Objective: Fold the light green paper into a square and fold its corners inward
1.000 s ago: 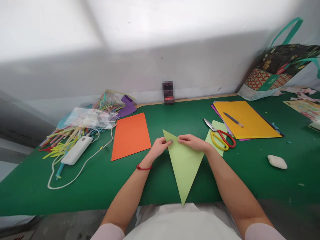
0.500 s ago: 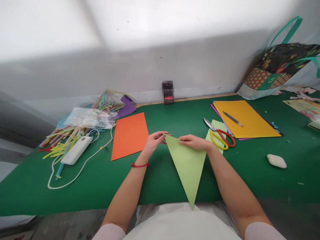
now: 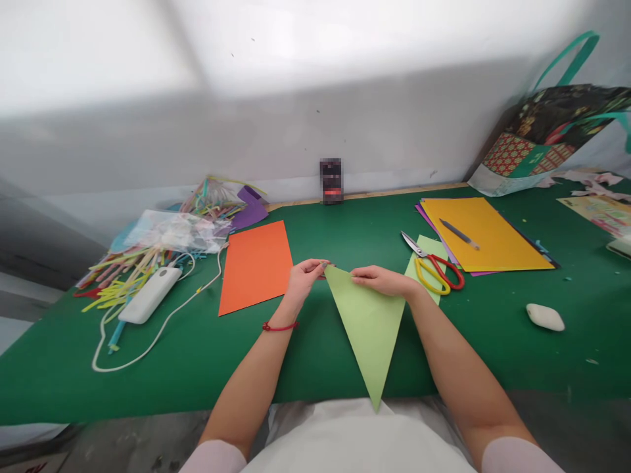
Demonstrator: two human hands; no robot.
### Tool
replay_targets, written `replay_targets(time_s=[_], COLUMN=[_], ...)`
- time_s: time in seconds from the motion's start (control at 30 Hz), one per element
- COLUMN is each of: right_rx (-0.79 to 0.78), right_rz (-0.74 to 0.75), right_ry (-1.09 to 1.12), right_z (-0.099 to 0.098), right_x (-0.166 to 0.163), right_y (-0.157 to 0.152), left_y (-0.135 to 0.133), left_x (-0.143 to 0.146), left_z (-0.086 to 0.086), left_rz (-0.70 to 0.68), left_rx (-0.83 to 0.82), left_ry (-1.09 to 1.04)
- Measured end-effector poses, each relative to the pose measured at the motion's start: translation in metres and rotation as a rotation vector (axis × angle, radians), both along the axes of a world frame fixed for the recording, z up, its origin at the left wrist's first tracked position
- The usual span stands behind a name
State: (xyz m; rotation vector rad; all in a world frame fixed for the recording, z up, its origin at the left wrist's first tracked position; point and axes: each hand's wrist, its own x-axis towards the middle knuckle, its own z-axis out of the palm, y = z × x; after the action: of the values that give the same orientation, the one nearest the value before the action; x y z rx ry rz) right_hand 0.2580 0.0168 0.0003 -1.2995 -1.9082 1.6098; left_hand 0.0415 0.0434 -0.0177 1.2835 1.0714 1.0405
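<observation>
A light green sheet of paper (image 3: 371, 328), triangular in outline, is held up in front of me with its point hanging down past the table's front edge. My left hand (image 3: 305, 279) pinches its upper left corner between thumb and fingers. Along the top edge, my right hand (image 3: 378, 280) grips the same paper, fingers closed over it. Just right of that hand, scissors (image 3: 436, 269) with red and yellow handles rest on a light green paper piece (image 3: 418, 253). Left of my left hand lies an orange sheet (image 3: 257, 266).
On the green table (image 3: 187, 387) are a white power bank (image 3: 150, 295) with a cable, a heap of paper strips (image 3: 162, 253), yellow sheets (image 3: 493, 236) under a pen (image 3: 458, 234), and a white case (image 3: 545, 316). A phone (image 3: 332, 180) leans on the wall near a bag (image 3: 527, 154).
Almost nothing differs. My left hand has shifted very slightly, and the paper's lower point has swung a little left. Both hands keep their hold.
</observation>
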Motion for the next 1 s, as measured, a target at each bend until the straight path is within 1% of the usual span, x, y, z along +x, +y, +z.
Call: replay_targets(time_s=[0.13, 0.3, 0.37, 0.53, 0.6, 0.77, 0.9, 1.0], right_rx=[0.047, 0.158, 0.197, 0.313, 0.338, 0.389, 0.393, 0.451], right_rz=[-0.010, -0.054, -0.090, -0.228, -0.261, -0.371, -0.355, -0.379], right_ry=[-0.049, -0.125, -0.141, -0.261, -0.245, -0.264, -0.147, -0.092], right_z=[-0.001, -0.006, -0.008, -0.011, -0.011, -0.010, -0.015, -0.019], right_x=[-0.003, -0.007, -0.007, -0.005, -0.007, -0.021, -0.032, -0.034], right_y=[0.001, 0.003, 0.003, 0.004, 0.003, 0.001, 0.001, 0.002], left_y=[-0.002, -0.007, -0.007, -0.004, -0.004, -0.010, -0.013, -0.010], left_x=[0.004, 0.008, 0.007, 0.002, 0.002, 0.008, 0.010, 0.009], left_z=[-0.004, -0.004, -0.003, -0.001, 0.000, -0.001, -0.002, -0.003], left_rz=[0.104, 0.166, 0.198, 0.307, 0.309, 0.243, 0.223, 0.177], left_rx=[0.052, 0.148, 0.170, 0.202, 0.211, 0.235, 0.259, 0.255], left_ry=[0.074, 0.129, 0.132, 0.169, 0.163, 0.141, 0.187, 0.180])
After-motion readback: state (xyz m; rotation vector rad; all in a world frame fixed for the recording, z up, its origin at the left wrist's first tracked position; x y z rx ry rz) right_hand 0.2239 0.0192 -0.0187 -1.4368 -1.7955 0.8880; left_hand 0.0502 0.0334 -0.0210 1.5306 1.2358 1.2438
